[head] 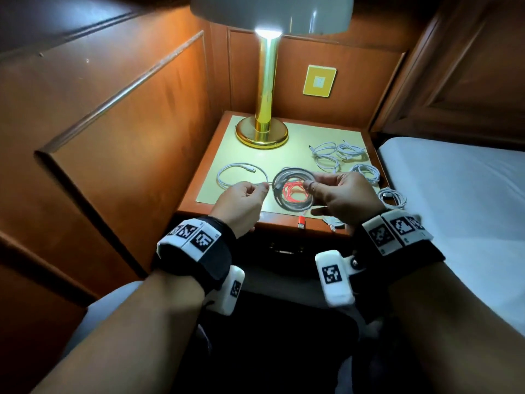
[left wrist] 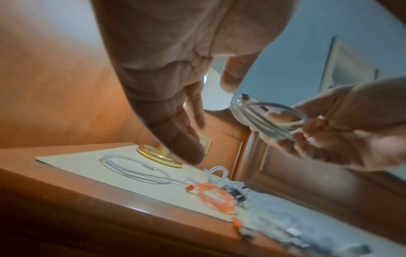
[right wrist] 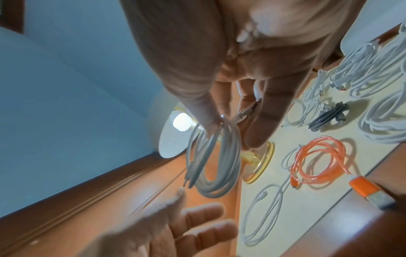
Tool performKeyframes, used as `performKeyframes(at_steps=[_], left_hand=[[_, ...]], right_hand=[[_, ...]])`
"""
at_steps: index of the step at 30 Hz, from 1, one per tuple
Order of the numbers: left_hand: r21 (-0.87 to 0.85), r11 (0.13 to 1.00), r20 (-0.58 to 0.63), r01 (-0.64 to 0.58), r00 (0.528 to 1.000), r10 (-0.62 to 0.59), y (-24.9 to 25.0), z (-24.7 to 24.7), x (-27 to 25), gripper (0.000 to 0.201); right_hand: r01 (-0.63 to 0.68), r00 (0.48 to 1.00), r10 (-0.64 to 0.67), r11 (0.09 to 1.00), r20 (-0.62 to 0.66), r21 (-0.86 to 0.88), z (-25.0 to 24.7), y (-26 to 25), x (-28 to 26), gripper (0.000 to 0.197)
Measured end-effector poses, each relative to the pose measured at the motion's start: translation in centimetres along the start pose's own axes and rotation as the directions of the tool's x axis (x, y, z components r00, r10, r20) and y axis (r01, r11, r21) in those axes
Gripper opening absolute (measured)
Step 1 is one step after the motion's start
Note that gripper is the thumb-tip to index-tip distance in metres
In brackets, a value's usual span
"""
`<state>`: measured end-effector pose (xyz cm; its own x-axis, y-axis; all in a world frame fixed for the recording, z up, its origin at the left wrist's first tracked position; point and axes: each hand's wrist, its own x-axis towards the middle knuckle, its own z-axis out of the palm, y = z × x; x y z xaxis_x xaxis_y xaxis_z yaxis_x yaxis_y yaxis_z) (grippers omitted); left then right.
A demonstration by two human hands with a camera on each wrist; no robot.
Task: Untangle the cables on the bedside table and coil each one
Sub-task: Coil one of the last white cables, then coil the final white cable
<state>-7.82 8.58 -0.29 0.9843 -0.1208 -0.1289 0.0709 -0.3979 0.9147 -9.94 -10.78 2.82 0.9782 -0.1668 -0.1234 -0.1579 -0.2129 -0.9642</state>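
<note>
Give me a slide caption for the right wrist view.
Right hand pinches a coiled grey cable above the bedside table; left hand open below.

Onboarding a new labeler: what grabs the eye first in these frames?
The lit brass lamp at the table's back. Next, the grey coil pinched in the right hand above the orange cable, which lies coiled at the front edge. White cables sprawl loose to the right.

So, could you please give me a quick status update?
Right hand grips grey coil aloft. Left hand open, empty. White tangle still uncoiled.
</note>
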Motion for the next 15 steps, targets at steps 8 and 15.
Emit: performKeyframes(at_steps=[8,15], left_hand=[[0.748,0.662,0.125,-0.05,0.99,-0.066,-3.0,1.0,10.3,0.066],[0.843,0.538,0.031,0.009,0.997,-0.066,-4.7,1.1,14.0,0.042]], right_hand=[[-0.109,0.98,0.119,0.991,-0.157,0.072,-0.9,2.8,7.9,0.033],[-0.14,0.972,0.152,0.987,-0.181,0.078,-0.1,4.1,11.7,0.024]])
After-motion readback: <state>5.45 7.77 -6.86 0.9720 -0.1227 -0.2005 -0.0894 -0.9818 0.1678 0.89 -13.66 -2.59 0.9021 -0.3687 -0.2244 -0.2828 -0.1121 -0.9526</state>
